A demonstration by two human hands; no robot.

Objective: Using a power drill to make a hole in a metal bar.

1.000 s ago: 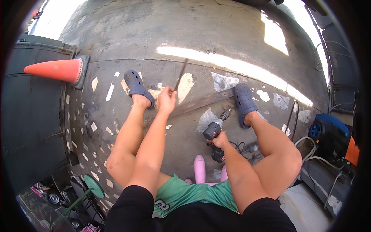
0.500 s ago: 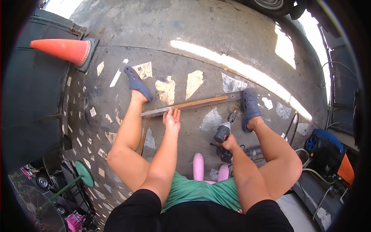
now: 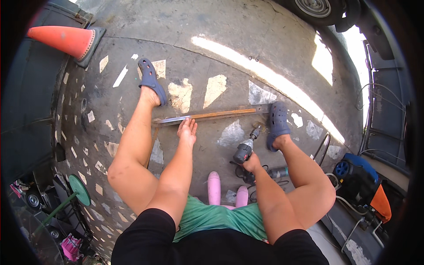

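We have a strip (image 3: 225,113) along the dark bar (image 3: 263,108), our left hand (image 3: 187,131)'s pinch unclear. Our right hand (image 3: 252,162) clasps the drill (image 3: 243,152), touching neither.

The thin strip (image 3: 216,114) looks like metal, bright and glossy at left, brown and matt at right (it resembles rust). The flat bar (image 3: 263,108) alongside it is dull metal. The drill (image 3: 242,153) has a matt plastic body and a metal nose (image 3: 255,133). The cone (image 3: 62,40) at far left is smooth plastic; the floor (image 3: 148,26) looks like rough, worn concrete.
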